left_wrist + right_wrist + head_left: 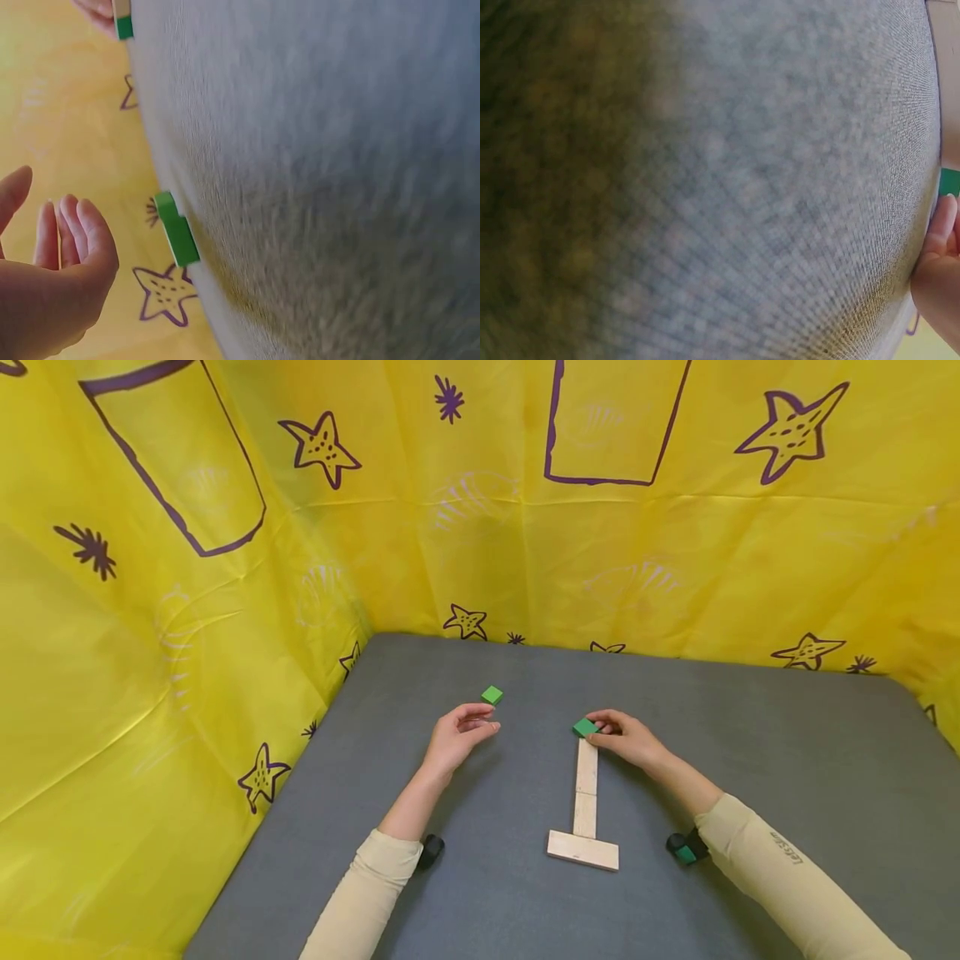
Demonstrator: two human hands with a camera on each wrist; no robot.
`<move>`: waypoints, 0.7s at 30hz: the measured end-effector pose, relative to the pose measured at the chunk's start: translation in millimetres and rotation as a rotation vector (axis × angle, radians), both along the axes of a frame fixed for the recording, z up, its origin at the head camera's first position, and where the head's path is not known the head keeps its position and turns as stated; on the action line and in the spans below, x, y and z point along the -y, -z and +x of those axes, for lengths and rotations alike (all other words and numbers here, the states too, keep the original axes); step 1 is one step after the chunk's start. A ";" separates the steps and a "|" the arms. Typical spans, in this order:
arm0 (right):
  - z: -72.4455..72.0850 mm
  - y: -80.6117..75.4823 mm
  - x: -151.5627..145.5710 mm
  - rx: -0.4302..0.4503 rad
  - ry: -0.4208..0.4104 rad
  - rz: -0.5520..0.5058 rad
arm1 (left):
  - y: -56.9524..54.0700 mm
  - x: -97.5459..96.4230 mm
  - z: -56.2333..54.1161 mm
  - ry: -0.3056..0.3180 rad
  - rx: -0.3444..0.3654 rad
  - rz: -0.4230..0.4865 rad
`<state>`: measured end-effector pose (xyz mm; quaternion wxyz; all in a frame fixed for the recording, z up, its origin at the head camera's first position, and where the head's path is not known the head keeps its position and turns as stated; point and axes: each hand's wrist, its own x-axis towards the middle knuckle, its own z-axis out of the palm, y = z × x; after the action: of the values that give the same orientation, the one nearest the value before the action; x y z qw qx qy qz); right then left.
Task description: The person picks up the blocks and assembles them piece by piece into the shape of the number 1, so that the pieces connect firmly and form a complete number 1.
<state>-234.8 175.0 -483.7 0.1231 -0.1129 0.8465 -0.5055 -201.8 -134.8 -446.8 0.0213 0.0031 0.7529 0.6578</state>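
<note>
My right hand (628, 740) pinches a dark green block (584, 727) between thumb and fingers. That block lies at the far end of two plain wooden blocks (587, 767) set end to end. A third wooden block (583, 850) lies crosswise at their near end. In the right wrist view, only a sliver of the green block (950, 182) shows beside the fingertips. My left hand (459, 739) has loosely bent fingers with nothing between them. Just beyond it sits a light green block (492, 695); in the left wrist view this green piece (178, 232) has a stepped outline.
A dark grey table (787, 760) carries all the blocks. Yellow cloth (480, 552) with purple drawings hangs behind the table and along its left side. Black wrist straps (431, 852) show at both forearms.
</note>
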 end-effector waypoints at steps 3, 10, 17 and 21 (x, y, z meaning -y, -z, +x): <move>-0.8 0.2 0.1 -0.007 0.001 0.000 | -5.3 4.9 -4.5 -0.052 0.003 0.018; -0.3 0.7 1.1 -0.013 0.002 0.000 | 12.0 19.1 -23.9 -0.134 0.017 0.038; -1.5 2.5 0.4 -0.010 0.007 0.007 | 17.2 26.8 -35.4 -0.163 0.070 -0.028; -1.3 2.7 -0.1 -0.009 0.007 0.001 | 17.0 27.4 -39.3 -0.168 0.092 -0.104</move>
<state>-236.1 175.1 -486.3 0.1173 -0.1120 0.8479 -0.5047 -241.1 -162.2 -463.9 0.0008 -0.0916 0.7818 0.6167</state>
